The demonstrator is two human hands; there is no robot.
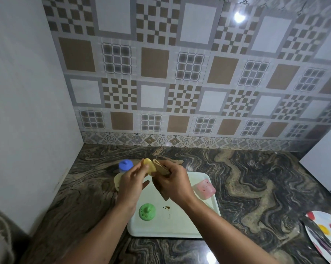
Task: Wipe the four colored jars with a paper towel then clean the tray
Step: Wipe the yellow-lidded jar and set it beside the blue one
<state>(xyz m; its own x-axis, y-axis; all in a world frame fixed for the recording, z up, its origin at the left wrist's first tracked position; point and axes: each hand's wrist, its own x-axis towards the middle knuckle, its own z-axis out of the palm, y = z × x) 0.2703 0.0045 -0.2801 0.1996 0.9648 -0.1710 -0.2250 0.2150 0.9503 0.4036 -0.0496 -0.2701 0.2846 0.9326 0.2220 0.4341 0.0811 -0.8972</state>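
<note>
**Yellow jar wiped in hand above the tray**

The left hand (131, 184) held the yellow jar (149, 166) raised above the far left corner of the tray (180, 228), its fingers curled round the jar's body. The right hand (173, 184) pinched a folded paper towel (161, 168) against the jar, with a tail of towel hanging below the palm.

The blue jar (125, 166) stood on the counter (256, 187) just beyond the tray's far left corner. The green jar (147, 211) stood near the tray's left edge, the pink jar (204, 188) lay tipped at its right edge, and brown spots (166, 207) marked the tray between them.

To do this step well, the left hand should probably turn the jar while the towel presses firmly, so every side gets covered. A clean fold ought to be saved for the tray's stains. The grip looked secure, though a slippery jar could drop onto the tray.
</note>
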